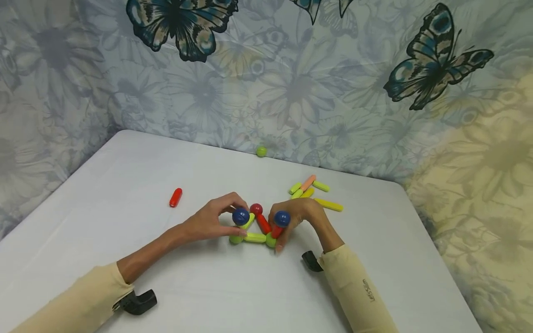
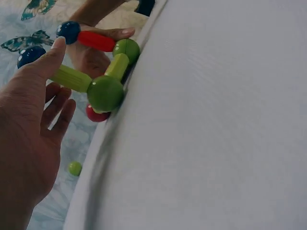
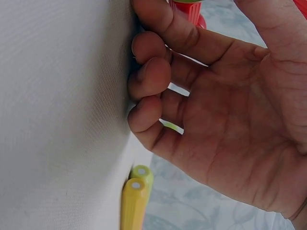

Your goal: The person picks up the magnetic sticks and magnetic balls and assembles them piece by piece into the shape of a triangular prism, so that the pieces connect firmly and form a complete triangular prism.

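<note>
Between the hands stands a frame of magnetic building sticks and balls. Its green sticks (image 1: 255, 237) and red stick (image 1: 263, 224) join green balls (image 2: 105, 94) and a red ball (image 1: 256, 209) low down. Two sticks rise from it, a green one (image 2: 72, 78) and a red one (image 2: 96, 41), each topped by a blue ball (image 1: 240, 216). My left hand (image 1: 218, 219) holds the green upright side, thumb in front and other fingers behind. My right hand (image 1: 293, 212) grips the frame beside the red upright; its lower fingers (image 3: 151, 79) curl near the tabletop. Its exact contact is partly hidden.
A loose red stick (image 1: 176, 197) lies left on the white table (image 1: 233, 291). Behind the right hand are several yellow sticks (image 1: 329, 205), green ones and an orange one (image 1: 308, 183). A green ball (image 1: 261, 151) sits at the back edge, by the patterned cloth (image 1: 291, 92).
</note>
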Motion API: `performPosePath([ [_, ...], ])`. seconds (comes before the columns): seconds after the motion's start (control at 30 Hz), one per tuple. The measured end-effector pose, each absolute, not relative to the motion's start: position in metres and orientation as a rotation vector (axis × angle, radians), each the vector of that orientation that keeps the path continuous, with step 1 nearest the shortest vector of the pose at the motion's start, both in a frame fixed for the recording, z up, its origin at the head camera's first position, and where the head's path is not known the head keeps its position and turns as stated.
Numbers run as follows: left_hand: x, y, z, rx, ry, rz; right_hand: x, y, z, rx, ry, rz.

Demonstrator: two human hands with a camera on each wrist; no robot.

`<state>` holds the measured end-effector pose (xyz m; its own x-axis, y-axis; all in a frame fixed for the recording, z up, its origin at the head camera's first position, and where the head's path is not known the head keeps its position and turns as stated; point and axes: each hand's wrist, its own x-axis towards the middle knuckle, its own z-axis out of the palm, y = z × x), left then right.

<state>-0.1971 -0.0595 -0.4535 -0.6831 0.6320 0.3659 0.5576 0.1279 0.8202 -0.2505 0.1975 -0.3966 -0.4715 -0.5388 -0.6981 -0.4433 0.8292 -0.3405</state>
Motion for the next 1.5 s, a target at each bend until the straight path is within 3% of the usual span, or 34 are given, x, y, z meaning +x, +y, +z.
performPosePath([
  [0.3,-0.203,-0.066,-0.485,1.121,2.195,1.623,-0.251,0.193,-0.397,-0.681,2.138,-0.11],
  [1.5,-0.206,-0.069,-0.485,1.066,2.28,1.55,-0.251,0.198,-0.393,-0.642,2.159,-0.132],
])
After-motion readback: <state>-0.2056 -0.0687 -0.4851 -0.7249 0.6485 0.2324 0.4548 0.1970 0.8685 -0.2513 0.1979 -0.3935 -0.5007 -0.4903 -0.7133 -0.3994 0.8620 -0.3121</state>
